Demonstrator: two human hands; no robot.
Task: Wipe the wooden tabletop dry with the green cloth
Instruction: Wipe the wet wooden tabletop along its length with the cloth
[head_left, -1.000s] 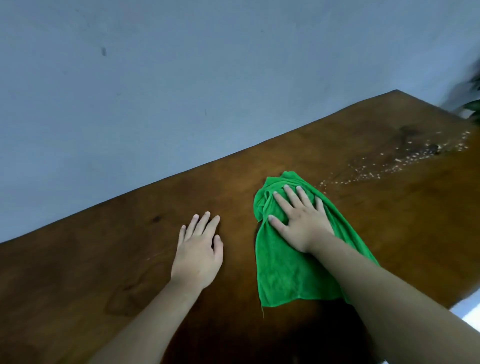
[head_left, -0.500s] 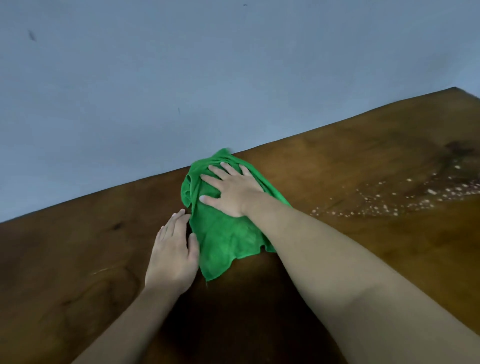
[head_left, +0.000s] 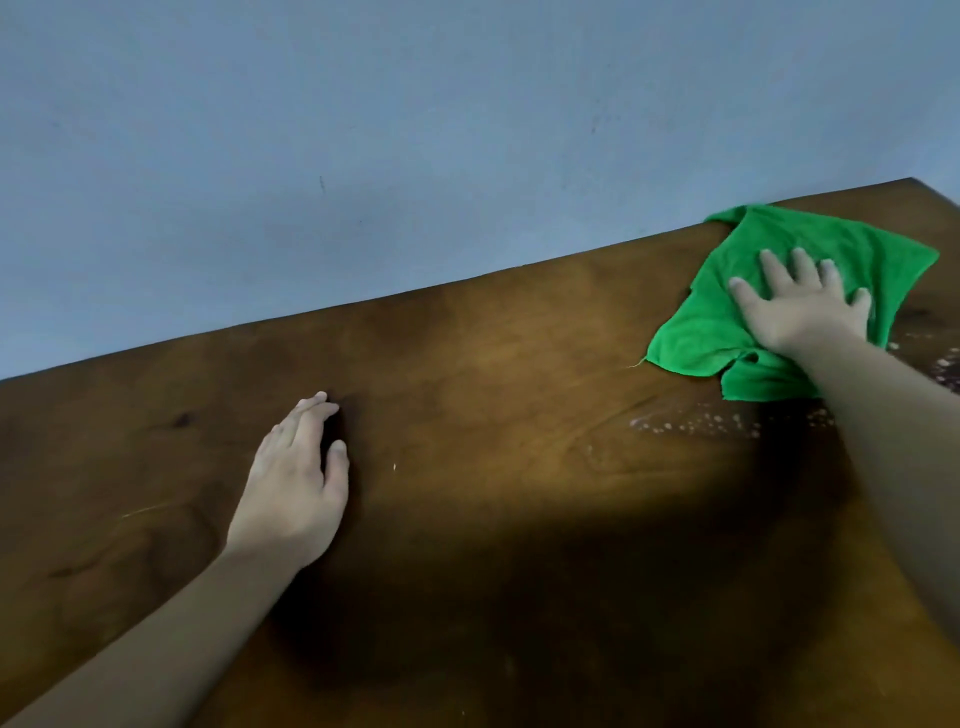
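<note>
The green cloth (head_left: 717, 322) lies spread on the dark wooden tabletop (head_left: 493, 374) near its far right corner. My right hand (head_left: 800, 306) presses flat on the cloth with fingers splayed, palm down. My left hand (head_left: 296, 483) rests flat on the bare wood at the left of centre, fingers together, holding nothing. A trail of white water droplets (head_left: 696, 423) lies on the wood just in front of the cloth, running under my right forearm and up toward the right edge.
A plain blue-grey wall (head_left: 415, 130) stands right behind the table's far edge. The table's far right corner (head_left: 914, 181) sits just beyond the cloth. A dark shadow covers the near middle of the wood.
My right hand has swept the cloth from beside my left hand out to the far right corner. The left hand stays planted on the wood, and the two hands are now far apart.
</note>
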